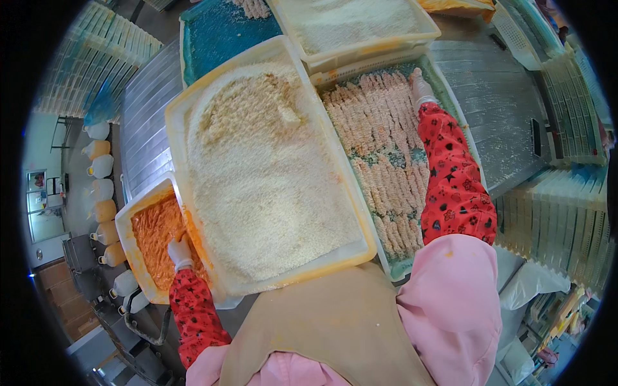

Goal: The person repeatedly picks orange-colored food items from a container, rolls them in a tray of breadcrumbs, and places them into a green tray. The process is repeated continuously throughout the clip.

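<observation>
My left hand [179, 252], in a whitish glove, reaches into a pale tub [124, 227] of wet orange-coated meat strips [157, 239]. Orange coating hides its fingertips, so its grip is unclear. My right hand [422, 87], also gloved, rests at the far right end of the top row of crumb-coated strips [374, 108]. These lie side by side in three rows on a green-lined tray [449, 91]. Whether my right fingers hold a strip cannot be seen. Between my hands stands a large tub [367, 251] of white crumbs [260, 193], with a pale lump [288, 117] on its darker, clumped part.
Beyond the trays stand another crumb tub [357, 26] and a blue-lined tray [227, 41] with some strips. Metal tabletop [487, 106] shows on both sides. Stacked plastic trays [555, 231] rise at right, more at upper left. Several jugs [104, 188] line the floor at left.
</observation>
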